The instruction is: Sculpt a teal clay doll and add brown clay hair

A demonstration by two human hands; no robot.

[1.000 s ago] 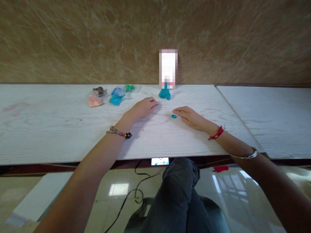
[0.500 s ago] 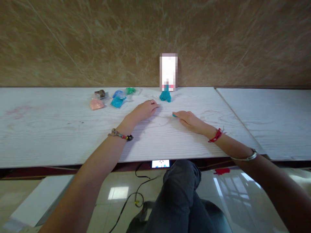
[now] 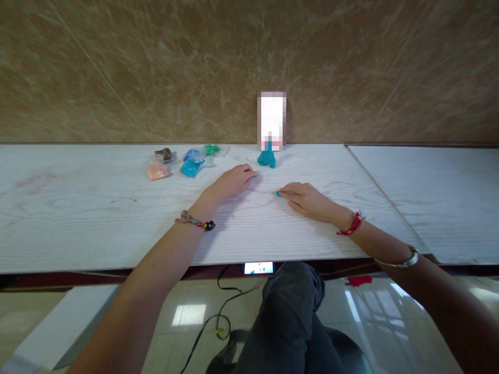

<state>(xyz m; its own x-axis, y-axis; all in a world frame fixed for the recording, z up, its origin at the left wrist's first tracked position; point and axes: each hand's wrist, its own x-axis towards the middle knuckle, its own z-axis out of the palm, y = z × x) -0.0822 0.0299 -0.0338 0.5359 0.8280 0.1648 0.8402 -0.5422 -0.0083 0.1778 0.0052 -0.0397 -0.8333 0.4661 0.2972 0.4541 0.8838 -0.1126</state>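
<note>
White table (image 3: 241,228), brown wall (image 3: 156,67): five bags (image 3: 191,168). Our right hand (image 3: 307,200) touches one disc (image 3: 278,193), our left hand (image 3: 234,180) is near; either's grip we can't tell.

Toward the rear of the counter (image 3: 97,223) in my view, packets (image 3: 191,167) lie left of a lump (image 3: 267,160), which sits before a panel (image 3: 272,117) at the wall (image 3: 117,57); nearer me, slightly right, is a small piece (image 3: 278,193).
</note>
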